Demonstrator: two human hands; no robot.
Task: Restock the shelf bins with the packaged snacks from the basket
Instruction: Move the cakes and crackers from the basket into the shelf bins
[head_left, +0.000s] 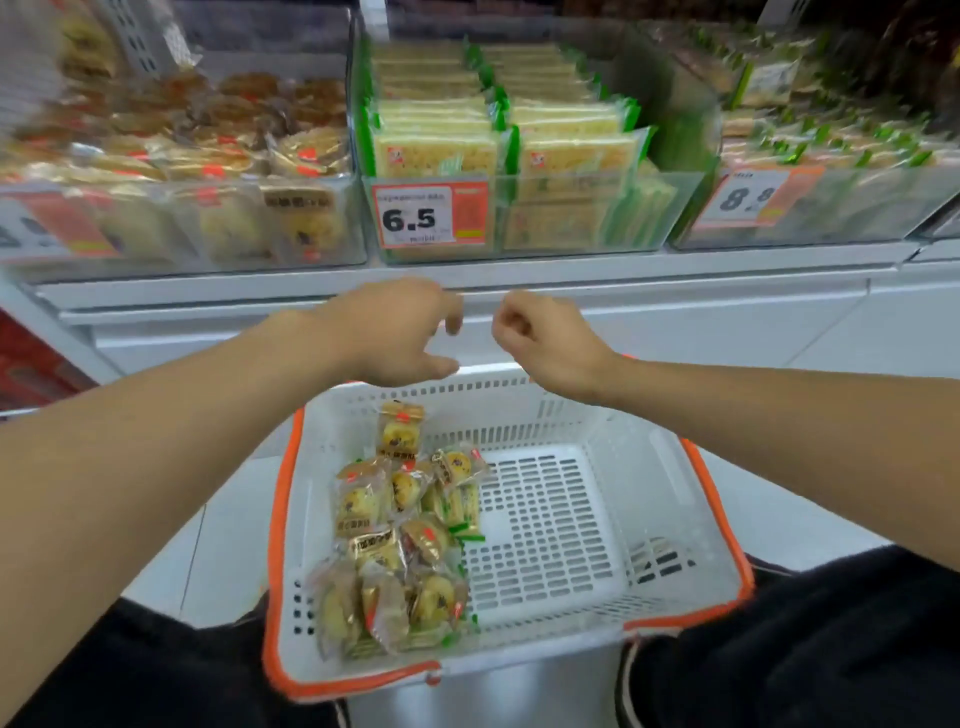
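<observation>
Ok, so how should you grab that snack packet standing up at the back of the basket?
Pinch the top sealed edge of the upright snack packet, coming straight down from above. It leans against the back wall of the basket with its flat top edge free, while its lower end is crowded by the pile of packets. The left hand hangs nearest and holds nothing.
</observation>
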